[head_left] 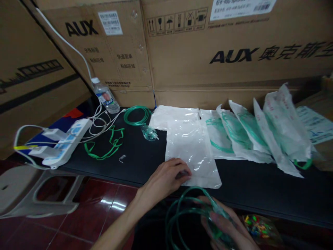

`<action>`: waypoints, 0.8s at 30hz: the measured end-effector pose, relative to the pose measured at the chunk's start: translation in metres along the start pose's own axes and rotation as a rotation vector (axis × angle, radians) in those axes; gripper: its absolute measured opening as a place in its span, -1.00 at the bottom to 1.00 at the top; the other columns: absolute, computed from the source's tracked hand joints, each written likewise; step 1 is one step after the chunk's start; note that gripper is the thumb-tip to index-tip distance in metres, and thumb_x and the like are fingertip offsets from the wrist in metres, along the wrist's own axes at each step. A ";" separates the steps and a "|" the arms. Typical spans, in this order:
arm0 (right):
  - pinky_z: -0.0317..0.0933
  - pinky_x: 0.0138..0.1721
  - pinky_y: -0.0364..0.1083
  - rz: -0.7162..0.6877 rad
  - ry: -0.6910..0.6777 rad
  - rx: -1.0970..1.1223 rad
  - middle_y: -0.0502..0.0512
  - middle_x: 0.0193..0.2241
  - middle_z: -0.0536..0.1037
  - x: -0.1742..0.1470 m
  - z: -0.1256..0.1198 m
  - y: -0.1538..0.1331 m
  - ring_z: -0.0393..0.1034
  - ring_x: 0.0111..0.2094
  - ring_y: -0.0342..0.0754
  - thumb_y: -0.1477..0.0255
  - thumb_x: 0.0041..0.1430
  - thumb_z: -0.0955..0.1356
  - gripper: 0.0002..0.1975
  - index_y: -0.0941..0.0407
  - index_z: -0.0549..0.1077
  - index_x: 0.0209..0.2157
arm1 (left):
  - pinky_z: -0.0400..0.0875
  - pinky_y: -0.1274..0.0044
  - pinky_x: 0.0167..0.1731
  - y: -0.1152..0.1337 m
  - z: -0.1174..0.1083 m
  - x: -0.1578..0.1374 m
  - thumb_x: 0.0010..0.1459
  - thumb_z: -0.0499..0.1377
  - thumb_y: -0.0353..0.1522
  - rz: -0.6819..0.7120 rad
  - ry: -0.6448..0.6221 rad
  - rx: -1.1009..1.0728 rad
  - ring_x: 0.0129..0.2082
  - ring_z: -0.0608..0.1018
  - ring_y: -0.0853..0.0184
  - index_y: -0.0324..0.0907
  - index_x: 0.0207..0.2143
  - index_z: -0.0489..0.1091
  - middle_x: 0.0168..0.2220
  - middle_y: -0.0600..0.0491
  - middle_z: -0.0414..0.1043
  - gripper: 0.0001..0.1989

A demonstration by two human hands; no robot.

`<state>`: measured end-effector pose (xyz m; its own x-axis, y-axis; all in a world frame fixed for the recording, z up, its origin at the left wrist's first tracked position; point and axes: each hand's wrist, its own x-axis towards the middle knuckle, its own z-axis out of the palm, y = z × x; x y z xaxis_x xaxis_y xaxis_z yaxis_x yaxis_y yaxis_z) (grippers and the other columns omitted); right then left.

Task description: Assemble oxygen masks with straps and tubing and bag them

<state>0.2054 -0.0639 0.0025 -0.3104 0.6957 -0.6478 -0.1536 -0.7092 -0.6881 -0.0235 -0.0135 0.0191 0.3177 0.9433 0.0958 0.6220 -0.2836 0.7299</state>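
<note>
A flat, clear-fronted white pouch (191, 149) lies near the table's front edge. My left hand (171, 175) rests on its near left corner, fingers curled and fingertips pinched at the film. Low in the view, my right hand (229, 222) is closed around a coil of green tubing (179, 208), with a clear green plastic piece bunched in the palm, partly hidden by the fingers. Another green tubing coil (136, 115) lies at the back of the table, with a small clear mask-like part (149, 133) beside it.
Several filled pouches (234, 132) overlap on the right. Green straps (104, 146), a power strip (67, 144) with white cables and a water bottle (106, 97) lie left. Large cartons (182, 66) wall the back. A bag of colourful small pieces (260, 227) sits below the table edge.
</note>
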 end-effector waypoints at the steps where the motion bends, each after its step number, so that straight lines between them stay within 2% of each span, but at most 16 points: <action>1: -0.18 -0.73 -0.27 0.000 -0.027 0.017 -0.06 -0.63 0.43 0.002 0.005 -0.003 -0.02 -0.79 -0.35 0.07 -0.07 0.58 -0.44 0.04 0.61 -0.05 | 0.46 0.53 -0.07 0.001 0.000 0.000 0.32 0.25 -0.38 -0.018 0.014 -0.010 -0.13 0.61 0.31 -0.12 -0.15 0.54 -0.14 0.06 0.58 -0.92; 4: -0.27 -0.71 -0.29 -0.019 -0.032 0.068 -0.13 -0.61 0.38 0.006 0.018 -0.012 -0.21 -0.78 -0.44 0.08 -0.02 0.56 -0.46 0.01 0.58 -0.02 | 0.47 0.56 -0.17 0.008 -0.001 0.000 0.33 0.24 -0.35 -0.088 0.062 -0.032 -0.23 0.62 0.33 -0.12 -0.13 0.52 -0.21 0.07 0.59 -0.90; 10: -0.28 -0.73 -0.29 -0.004 0.051 0.121 -0.07 -0.60 0.46 0.010 0.020 -0.014 -0.17 -0.82 -0.44 0.03 0.03 0.53 -0.50 0.09 0.54 -0.14 | 0.47 0.58 -0.25 0.015 0.000 -0.003 0.33 0.22 -0.43 -0.106 0.239 -0.008 -0.33 0.58 0.40 -0.13 -0.17 0.49 -0.20 0.09 0.53 -0.94; 16: -0.26 -0.77 -0.32 0.008 0.059 0.137 -0.10 -0.56 0.52 0.009 0.023 -0.018 -0.10 -0.84 -0.43 0.05 0.01 0.55 -0.28 -0.01 0.38 0.16 | 0.49 0.55 -0.27 0.018 0.008 -0.002 0.35 0.19 -0.44 -0.057 0.397 0.005 -0.38 0.54 0.43 -0.13 -0.19 0.45 -0.22 0.10 0.47 -0.94; 19: -0.25 -0.78 -0.34 -0.005 0.065 0.112 -0.13 -0.57 0.50 0.007 0.026 -0.023 -0.11 -0.85 -0.43 0.07 0.01 0.56 -0.29 -0.04 0.39 0.16 | 0.51 0.52 -0.21 0.019 0.010 -0.002 0.38 0.17 -0.41 -0.010 0.334 0.017 -0.29 0.58 0.38 -0.12 -0.16 0.46 -0.20 0.08 0.48 -0.93; 22: -0.24 -0.79 -0.35 -0.015 0.056 0.136 -0.09 -0.54 0.51 0.006 0.025 -0.027 -0.09 -0.84 -0.46 0.04 -0.01 0.56 -0.51 0.07 0.53 -0.18 | 0.52 0.49 -0.10 0.016 0.010 -0.005 0.39 0.16 -0.39 0.057 0.171 0.048 -0.17 0.59 0.33 -0.09 -0.03 0.46 -0.14 0.06 0.49 -0.85; 24: -0.23 -0.80 -0.35 -0.025 0.047 0.153 -0.07 -0.55 0.50 0.005 0.023 -0.030 -0.11 -0.83 -0.48 0.03 0.02 0.54 -0.55 0.15 0.51 -0.40 | 0.52 0.48 -0.07 0.013 0.010 -0.009 0.39 0.15 -0.38 0.068 0.097 0.056 -0.15 0.58 0.33 -0.07 0.04 0.44 -0.12 0.06 0.48 -0.79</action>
<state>0.1871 -0.0415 0.0271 -0.2612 0.7155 -0.6479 -0.3034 -0.6980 -0.6486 -0.0115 -0.0271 0.0212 0.2912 0.9332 0.2107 0.6411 -0.3539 0.6810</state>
